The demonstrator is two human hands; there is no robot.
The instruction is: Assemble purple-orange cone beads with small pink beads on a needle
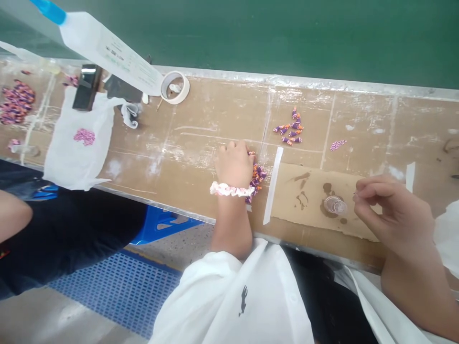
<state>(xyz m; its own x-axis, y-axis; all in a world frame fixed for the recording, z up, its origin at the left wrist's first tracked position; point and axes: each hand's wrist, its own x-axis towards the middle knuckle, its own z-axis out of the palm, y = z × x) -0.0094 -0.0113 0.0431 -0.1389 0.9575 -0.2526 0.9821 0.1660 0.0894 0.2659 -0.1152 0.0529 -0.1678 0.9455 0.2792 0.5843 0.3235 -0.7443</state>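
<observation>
My left hand (234,165), with a white and pink scrunchie (231,189) at its wrist, rests at the left side of a pile of small purple and orange figures (257,177). Its fingers curl downward; their tips and whatever they hold are hidden. To the right, my right hand (398,212) is closed in a pinch above the cardboard sheet (287,191). A tiny speck shows at its fingertips, too small to name. Left of that hand stands a small clear cup (336,205) on a wet, stained patch of the cardboard.
Several purple figures (296,125) and tiny pink pieces (338,145) lie farther back. On the left are a tape roll (184,91), a white bottle with a blue top (107,50), a phone (87,86) and a white sheet (68,157). Another person's knee (12,217) is at far left.
</observation>
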